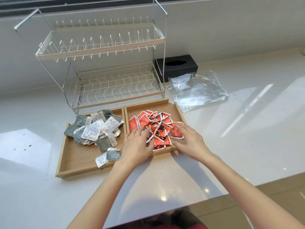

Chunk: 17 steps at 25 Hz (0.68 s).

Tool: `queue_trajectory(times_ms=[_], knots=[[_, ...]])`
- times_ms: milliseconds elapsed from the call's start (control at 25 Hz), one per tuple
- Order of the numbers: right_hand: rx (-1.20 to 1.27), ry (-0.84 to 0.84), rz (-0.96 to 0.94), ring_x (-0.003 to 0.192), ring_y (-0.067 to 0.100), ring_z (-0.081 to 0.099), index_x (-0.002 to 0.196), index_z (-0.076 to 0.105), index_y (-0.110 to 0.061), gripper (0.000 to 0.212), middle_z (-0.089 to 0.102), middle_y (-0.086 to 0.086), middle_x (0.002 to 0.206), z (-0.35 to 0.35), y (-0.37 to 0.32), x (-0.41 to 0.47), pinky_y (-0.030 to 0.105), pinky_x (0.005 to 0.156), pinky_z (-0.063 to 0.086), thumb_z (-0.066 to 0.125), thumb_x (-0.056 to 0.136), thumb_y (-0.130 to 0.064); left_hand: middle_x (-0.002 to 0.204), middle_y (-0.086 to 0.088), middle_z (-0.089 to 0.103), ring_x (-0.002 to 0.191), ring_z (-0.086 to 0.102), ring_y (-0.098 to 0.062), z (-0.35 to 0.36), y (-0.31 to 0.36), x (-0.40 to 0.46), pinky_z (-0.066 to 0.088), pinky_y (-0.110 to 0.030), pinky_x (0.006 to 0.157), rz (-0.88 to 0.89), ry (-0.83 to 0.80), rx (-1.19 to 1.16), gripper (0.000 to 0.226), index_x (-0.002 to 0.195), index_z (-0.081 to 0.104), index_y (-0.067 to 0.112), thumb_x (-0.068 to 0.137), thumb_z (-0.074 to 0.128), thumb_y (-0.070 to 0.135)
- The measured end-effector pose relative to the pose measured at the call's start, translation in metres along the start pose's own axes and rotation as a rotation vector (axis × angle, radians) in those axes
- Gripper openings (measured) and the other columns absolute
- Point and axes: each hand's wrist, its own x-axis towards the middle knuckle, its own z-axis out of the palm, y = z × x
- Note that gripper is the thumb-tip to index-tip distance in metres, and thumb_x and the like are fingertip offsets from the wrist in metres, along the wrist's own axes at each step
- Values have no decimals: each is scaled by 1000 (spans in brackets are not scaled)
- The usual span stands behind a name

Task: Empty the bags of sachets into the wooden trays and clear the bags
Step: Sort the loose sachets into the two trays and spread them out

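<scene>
Two wooden trays sit side by side on the white counter. The left tray (72,160) holds a heap of grey and white sachets (97,128). The right tray (148,104) holds a heap of red sachets (153,123). My left hand (137,142) lies flat on the near left side of the red heap, fingers spread. My right hand (188,139) rests on the heap's near right side, fingers apart and touching a red sachet at the tray's right rim. Neither hand grips anything. Clear empty plastic bags (198,91) lie flat on the counter to the right, beyond the trays.
A two-tier wire dish rack (107,52) stands right behind the trays. A black tissue box (178,65) sits behind the bags against the wall. The counter's front edge (214,195) runs diagonally at lower right, with floor beyond it.
</scene>
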Motion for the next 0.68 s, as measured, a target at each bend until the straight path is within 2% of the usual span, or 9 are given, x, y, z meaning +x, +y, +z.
queue_trajectory(times_ms=[160,280,560,680], knots=[[4,11,0,141,20,22,141,29,-27,63,31,-1,151,-13,18,-2,41,115,19,55,84,-31,149,-2,32,139,24,-20,1,22,4,15,-39,112,37,35,0,51,139,32,24,90,39,36],[-15,-22,4,143,19,15,143,25,-23,63,24,0,154,-30,38,3,37,116,13,53,86,-31,147,-1,36,136,29,-20,10,45,16,21,-40,110,39,67,-25,50,137,34,23,90,40,36],[-88,-106,-84,144,15,9,144,20,-25,63,18,-3,155,-90,112,35,36,116,9,50,88,-30,143,-4,41,132,36,-23,31,125,56,26,-38,106,-75,122,-79,46,134,39,19,90,43,30],[-112,-147,-131,144,15,9,144,20,-24,63,18,-3,155,-110,145,53,35,116,8,49,89,-30,137,-8,47,128,41,-25,44,154,79,31,-36,104,-104,157,-196,46,133,41,13,89,45,26]])
